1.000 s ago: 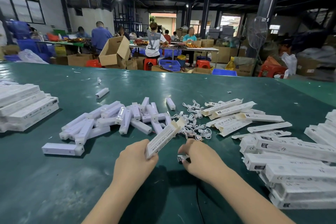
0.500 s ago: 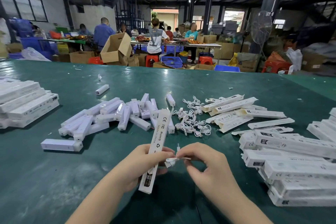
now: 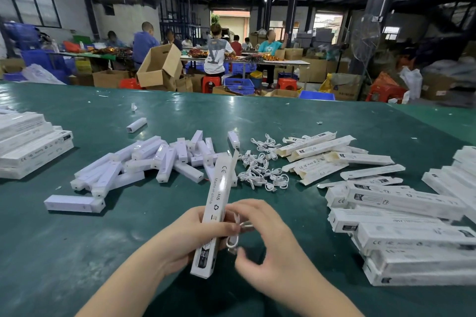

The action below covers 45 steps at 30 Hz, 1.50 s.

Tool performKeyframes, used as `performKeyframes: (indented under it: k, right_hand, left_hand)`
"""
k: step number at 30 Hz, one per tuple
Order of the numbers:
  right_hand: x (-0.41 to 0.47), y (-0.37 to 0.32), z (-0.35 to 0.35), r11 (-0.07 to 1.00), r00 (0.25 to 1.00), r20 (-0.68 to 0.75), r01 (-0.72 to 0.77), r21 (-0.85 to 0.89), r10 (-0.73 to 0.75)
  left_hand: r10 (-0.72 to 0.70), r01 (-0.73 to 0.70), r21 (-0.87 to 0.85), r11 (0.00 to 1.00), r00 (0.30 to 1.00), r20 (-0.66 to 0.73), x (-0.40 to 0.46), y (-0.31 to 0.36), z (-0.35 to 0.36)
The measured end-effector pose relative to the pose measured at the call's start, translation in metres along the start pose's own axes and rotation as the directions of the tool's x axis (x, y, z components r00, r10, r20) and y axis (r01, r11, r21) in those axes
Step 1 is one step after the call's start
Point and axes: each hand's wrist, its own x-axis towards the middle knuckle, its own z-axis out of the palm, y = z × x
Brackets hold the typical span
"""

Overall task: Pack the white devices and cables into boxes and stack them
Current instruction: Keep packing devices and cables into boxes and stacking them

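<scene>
Head view: long white box [image 3: 215, 210] printed "CE", "RoHS", "Made in China", gripped mid-length in the left hand [image 3: 180, 239], top flap open at 12 o'clock. Small looped white cable [image 3: 235, 233] just beside the box at 3 o'clock, pinched by the right hand [image 3: 268, 247]. Contents of the box hidden. Heap of white devices [image 3: 154, 159] at 10 o'clock, loose cables [image 3: 260, 167] at 12, flat empty boxes [image 3: 334, 157] at 1, more boxes [image 3: 401, 229] at 3, stacked boxes [image 3: 28, 144] at 9. Glossy green table [image 3: 64, 252]; dim warehouse behind, seated people [image 3: 216, 51], cardboard cartons [image 3: 159, 65].
</scene>
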Motion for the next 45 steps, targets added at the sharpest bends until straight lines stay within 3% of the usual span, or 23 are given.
performKeyframes:
  k: [3, 11, 19, 26, 30, 32, 33, 34, 36, 38, 41, 45]
  right_hand:
    - [-0.001, 0.001, 0.001, 0.998, 0.992, 0.118, -0.045, -0.045, 0.050]
    - [0.002, 0.000, -0.004, 0.992, 0.993, -0.056, -0.099, 0.080, 0.104]
    - [0.002, 0.000, -0.013, 0.929, 0.965, -0.090, -0.207, 0.306, 0.245]
    - [0.003, -0.001, -0.015, 0.911, 0.952, -0.040, -0.277, 0.307, 0.303]
    - [0.004, 0.002, -0.016, 0.903, 0.923, -0.162, -0.286, 0.321, 0.350]
    - [0.004, 0.003, -0.021, 0.884, 0.896, -0.252, -0.250, 0.395, 0.366]
    - [0.005, 0.002, -0.024, 0.875, 0.882, -0.297, -0.217, 0.433, 0.366]
    - [0.005, 0.002, -0.027, 0.867, 0.865, -0.344, -0.180, 0.464, 0.364]
    - [0.005, 0.002, -0.033, 0.860, 0.818, -0.442, -0.119, 0.497, 0.369]
    - [0.006, 0.002, -0.037, 0.851, 0.777, -0.500, -0.085, 0.517, 0.382]
    - [0.006, 0.001, -0.038, 0.834, 0.774, -0.491, -0.085, 0.546, 0.400]
    - [0.006, 0.000, -0.036, 0.852, 0.809, -0.440, -0.135, 0.506, 0.390]
  left_hand:
    - [-0.013, 0.013, 0.026, 1.000, 1.000, -0.008, -0.001, 0.000, -0.002]
    - [-0.064, 0.062, -0.053, 0.997, 0.997, -0.053, 0.002, 0.000, -0.001]
    - [-0.100, 0.106, -0.153, 0.983, 0.994, 0.049, 0.001, -0.001, 0.000]
    - [-0.126, 0.127, -0.119, 0.985, 0.992, 0.015, 0.002, -0.006, 0.006]
    - [-0.121, 0.111, -0.155, 0.982, 0.991, -0.052, 0.004, -0.006, 0.004]
    - [-0.051, 0.045, -0.045, 0.998, 0.985, -0.166, 0.005, -0.006, 0.001]
    - [0.028, 0.001, 0.115, 0.993, 0.968, -0.248, 0.004, -0.007, -0.002]
    - [0.147, -0.032, 0.335, 0.942, 0.934, -0.324, 0.004, -0.008, -0.005]
    - [0.401, -0.019, 0.752, 0.659, 0.855, -0.330, 0.004, -0.012, -0.011]
    - [0.488, 0.000, 0.898, 0.439, 0.840, -0.238, 0.002, -0.014, -0.012]
    - [0.484, -0.056, 0.932, 0.357, 0.865, -0.134, 0.002, -0.015, -0.009]
    - [0.510, -0.104, 0.925, 0.366, 0.854, -0.106, 0.003, -0.016, -0.007]
